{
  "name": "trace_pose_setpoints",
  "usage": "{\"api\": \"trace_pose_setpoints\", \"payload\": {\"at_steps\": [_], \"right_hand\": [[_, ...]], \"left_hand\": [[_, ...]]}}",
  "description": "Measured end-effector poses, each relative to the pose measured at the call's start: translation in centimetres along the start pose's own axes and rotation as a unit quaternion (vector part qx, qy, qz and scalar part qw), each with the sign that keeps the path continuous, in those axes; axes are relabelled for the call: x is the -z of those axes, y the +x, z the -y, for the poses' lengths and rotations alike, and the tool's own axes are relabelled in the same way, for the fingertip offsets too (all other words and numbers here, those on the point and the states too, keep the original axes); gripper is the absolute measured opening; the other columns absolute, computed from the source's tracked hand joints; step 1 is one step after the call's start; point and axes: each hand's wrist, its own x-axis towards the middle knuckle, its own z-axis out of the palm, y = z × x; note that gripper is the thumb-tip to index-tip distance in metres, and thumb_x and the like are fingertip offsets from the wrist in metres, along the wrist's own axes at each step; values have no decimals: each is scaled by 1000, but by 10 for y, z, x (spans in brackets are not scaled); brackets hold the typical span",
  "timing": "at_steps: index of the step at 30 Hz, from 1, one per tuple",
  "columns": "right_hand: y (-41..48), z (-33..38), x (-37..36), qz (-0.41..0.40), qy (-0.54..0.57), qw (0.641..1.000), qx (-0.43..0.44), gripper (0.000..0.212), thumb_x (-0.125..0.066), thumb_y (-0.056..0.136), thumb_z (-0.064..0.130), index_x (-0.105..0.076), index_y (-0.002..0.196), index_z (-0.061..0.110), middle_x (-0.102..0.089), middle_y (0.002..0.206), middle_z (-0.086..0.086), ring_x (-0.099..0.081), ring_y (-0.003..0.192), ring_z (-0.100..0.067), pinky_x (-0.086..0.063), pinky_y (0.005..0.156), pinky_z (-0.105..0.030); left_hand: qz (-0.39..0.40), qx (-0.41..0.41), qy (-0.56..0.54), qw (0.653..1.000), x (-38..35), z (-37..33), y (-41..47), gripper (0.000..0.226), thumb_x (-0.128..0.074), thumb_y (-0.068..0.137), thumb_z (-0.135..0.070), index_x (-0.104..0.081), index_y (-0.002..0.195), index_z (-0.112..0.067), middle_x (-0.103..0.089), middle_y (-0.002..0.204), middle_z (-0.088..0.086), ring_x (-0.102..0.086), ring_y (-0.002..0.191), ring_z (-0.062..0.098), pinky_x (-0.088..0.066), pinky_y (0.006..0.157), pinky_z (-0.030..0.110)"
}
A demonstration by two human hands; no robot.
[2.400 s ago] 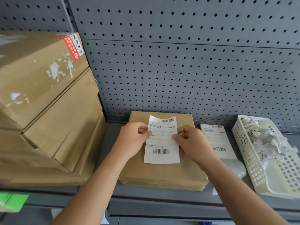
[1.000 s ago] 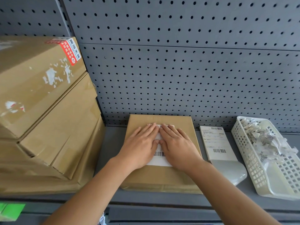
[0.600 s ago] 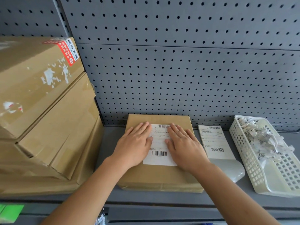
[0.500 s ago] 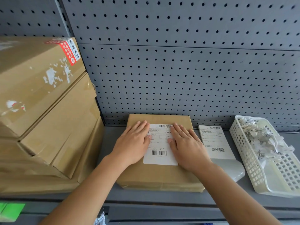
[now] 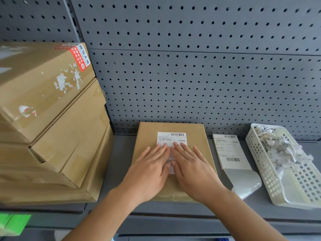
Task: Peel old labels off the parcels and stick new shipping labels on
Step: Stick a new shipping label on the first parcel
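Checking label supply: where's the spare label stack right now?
Head view, right of centre: label stack lies on the shelf between the parcel and the white basket.

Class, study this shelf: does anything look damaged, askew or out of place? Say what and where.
The top box of the left stack bears torn white scraps of an old label, and that stack is staggered, not flush. The new label looks straight on the parcel.

Brown parcel (image 5: 199,136), white label w/ barcodes (image 5: 171,137).
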Motion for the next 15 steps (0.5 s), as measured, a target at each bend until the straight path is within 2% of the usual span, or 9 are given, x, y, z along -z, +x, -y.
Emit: {"api": "trace_pose_setpoints", "payload": {"at_steps": [3, 5, 13, 15], "right_hand": [[-5, 0, -9, -3, -32, 999, 1, 57, -22, 102, 40, -45, 148, 16, -42, 155, -2, -35, 145, -16, -20, 119, -39], [-6, -1, -11, -4, -45, 999, -4, 54, -28, 103, 39, -49, 146, 15, -46, 152, -3, -40, 143, -16, -27, 117, -42], [-12, -6, -10, 14, -37, 999, -33, 62, -15, 102, 48, -36, 153, 20, -30, 160, 5, -24, 148, -8, -19, 122, -44], [-14, -8, -8, 24, -29, 999, -39, 66, -9, 100, 52, -29, 156, 22, -21, 163, 8, -16, 150, -6, -13, 124, -44]], "left_hand": [[14, 0, 14, 1000, -6, 0, -3, 83, 16, 86, -54, 0, 162, -24, 9, 168, -11, 16, 150, -3, 8, 125, 27], [17, 4, 24, 1000, -9, 0, -3, 83, 17, 85, -53, 4, 161, -23, 12, 167, -10, 18, 150, -2, 8, 124, 27], [17, 38, 38, 998, -11, -1, -6, 86, 21, 81, -56, 8, 160, -25, 16, 166, -13, 21, 148, -4, 11, 123, 28], [16, 54, 33, 998, -11, -1, -7, 88, 22, 79, -57, 10, 160, -26, 18, 165, -15, 22, 148, -4, 11, 123, 29]]}}
